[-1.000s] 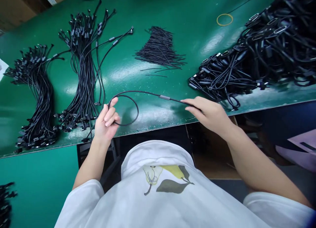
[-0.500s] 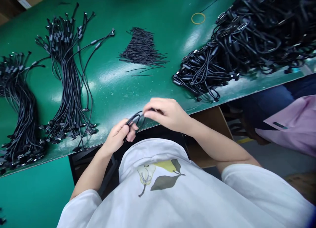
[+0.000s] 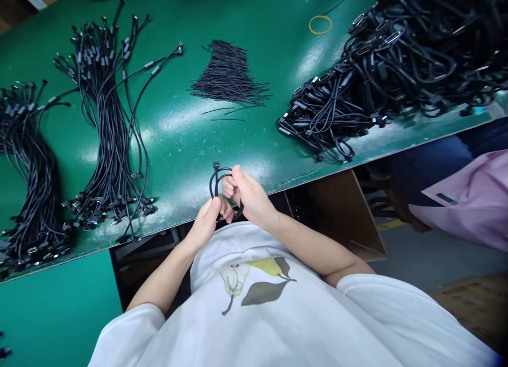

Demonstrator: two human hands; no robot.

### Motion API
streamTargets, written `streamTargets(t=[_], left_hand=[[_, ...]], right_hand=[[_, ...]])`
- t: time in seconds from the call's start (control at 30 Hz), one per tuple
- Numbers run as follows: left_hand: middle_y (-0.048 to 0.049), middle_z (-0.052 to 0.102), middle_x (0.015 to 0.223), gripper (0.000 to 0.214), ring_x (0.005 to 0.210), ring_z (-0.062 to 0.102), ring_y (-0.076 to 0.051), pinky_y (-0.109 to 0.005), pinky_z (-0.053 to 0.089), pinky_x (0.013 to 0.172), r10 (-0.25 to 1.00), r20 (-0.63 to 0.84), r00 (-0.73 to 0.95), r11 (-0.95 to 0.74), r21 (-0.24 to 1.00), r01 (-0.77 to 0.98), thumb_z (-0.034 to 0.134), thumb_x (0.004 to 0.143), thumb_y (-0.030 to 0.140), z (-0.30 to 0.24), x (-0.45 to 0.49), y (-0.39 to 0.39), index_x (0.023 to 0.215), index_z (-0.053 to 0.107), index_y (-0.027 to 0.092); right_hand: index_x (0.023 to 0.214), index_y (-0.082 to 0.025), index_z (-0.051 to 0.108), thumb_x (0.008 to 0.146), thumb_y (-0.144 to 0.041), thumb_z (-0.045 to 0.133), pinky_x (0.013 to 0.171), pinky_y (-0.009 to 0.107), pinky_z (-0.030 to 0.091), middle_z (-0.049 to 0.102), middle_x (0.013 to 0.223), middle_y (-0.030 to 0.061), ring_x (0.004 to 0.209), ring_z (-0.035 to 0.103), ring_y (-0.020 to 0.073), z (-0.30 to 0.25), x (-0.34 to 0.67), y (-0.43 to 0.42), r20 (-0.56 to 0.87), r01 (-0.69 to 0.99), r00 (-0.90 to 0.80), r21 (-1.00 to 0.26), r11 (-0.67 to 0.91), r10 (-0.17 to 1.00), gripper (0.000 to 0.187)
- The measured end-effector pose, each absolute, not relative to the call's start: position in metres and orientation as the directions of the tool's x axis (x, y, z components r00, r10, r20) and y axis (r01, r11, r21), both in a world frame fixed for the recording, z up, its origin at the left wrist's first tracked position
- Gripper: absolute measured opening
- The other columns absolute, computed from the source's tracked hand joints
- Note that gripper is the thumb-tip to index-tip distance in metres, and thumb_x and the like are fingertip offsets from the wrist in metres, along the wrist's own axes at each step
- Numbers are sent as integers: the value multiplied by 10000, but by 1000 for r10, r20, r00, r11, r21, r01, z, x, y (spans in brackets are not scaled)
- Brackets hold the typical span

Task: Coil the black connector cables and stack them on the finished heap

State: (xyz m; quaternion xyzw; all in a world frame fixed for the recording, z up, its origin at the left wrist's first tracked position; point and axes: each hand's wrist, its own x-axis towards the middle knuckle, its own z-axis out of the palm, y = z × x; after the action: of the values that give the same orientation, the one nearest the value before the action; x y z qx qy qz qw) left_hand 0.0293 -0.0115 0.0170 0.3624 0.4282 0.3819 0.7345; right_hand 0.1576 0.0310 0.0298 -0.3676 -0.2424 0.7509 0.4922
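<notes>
A black cable (image 3: 211, 186), looped into a small coil, is held between my two hands over the near edge of the green table. My left hand (image 3: 207, 218) pinches the coil at its lower left, and a connector end sticks up above the thumb. On the coil's right side, my right hand (image 3: 250, 195) is closed round the loops, thumb uppermost. Parts of the cable are hidden behind the fingers. Beyond my hands lies a pile of short black ties (image 3: 230, 75), thin and mostly parallel.
Two long bundles of straight black cables (image 3: 109, 113) lie on the green table (image 3: 178, 144) at left. A heap of coiled cables (image 3: 381, 75) fills the right, near a yellow rubber band (image 3: 320, 24). A cardboard box (image 3: 337, 213) stands below; a person in pink (image 3: 472, 197) is at right.
My right hand has come down and left, closing in on my left hand. The cable has gone from a loose loop to a rounder coil with its connector end pointing up.
</notes>
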Motion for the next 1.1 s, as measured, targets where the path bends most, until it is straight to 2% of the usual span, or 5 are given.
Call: streamTargets(t=[0.1, 0.3, 0.5, 0.87, 1.1], left_hand=[[-4, 509, 709, 509, 692, 508, -152, -327, 406, 744, 838, -397, 373, 457, 886, -83, 503, 862, 652, 9, 24, -15, 670, 429, 187], [12, 511, 667, 506, 664, 507, -148, -316, 431, 699, 725, -544, 422, 672, 694, -259, 689, 732, 639, 6, 32, -24, 713, 493, 174], [-64, 634, 832, 465, 758, 586, -182, -316, 448, 693, 714, -423, 558, 624, 745, -234, 641, 823, 564, 11, 37, -19, 1041, 592, 156], [-9, 504, 640, 471, 590, 493, -123, -266, 403, 584, 637, -509, 579, 760, 541, -360, 691, 766, 585, 16, 47, -17, 735, 567, 132], [75, 263, 544, 304, 452, 296, -56, -182, 302, 462, 626, -532, 570, 778, 379, -501, 642, 871, 402, 27, 51, -3, 779, 602, 115]], right_hand=[[887, -187, 576, 801, -666, 604, 756, 209, 483, 578, 865, 17, 808, 555, 96, 28, 158, 23, -291, -547, -222, -753, -366, 931, 487], [904, -199, 496, 786, -751, 531, 370, 165, 320, 474, 687, -37, 507, 441, 68, 34, 161, 18, -319, -513, -436, -680, -524, 842, 566], [1003, -215, 510, 861, -604, 568, 444, 137, 364, 439, 721, -68, 500, 411, 24, 37, 172, 35, -263, -449, -482, -746, -493, 836, 419], [675, -192, 404, 858, -686, 502, 352, 156, 86, 143, 502, -116, 398, 73, 22, 46, 169, 48, -390, -586, -455, -546, -599, 801, 536], [669, -198, 368, 792, -767, 505, 357, 160, 157, 211, 524, -97, 410, 154, 27, 39, 168, 61, -368, -610, -388, -585, -535, 845, 598]])
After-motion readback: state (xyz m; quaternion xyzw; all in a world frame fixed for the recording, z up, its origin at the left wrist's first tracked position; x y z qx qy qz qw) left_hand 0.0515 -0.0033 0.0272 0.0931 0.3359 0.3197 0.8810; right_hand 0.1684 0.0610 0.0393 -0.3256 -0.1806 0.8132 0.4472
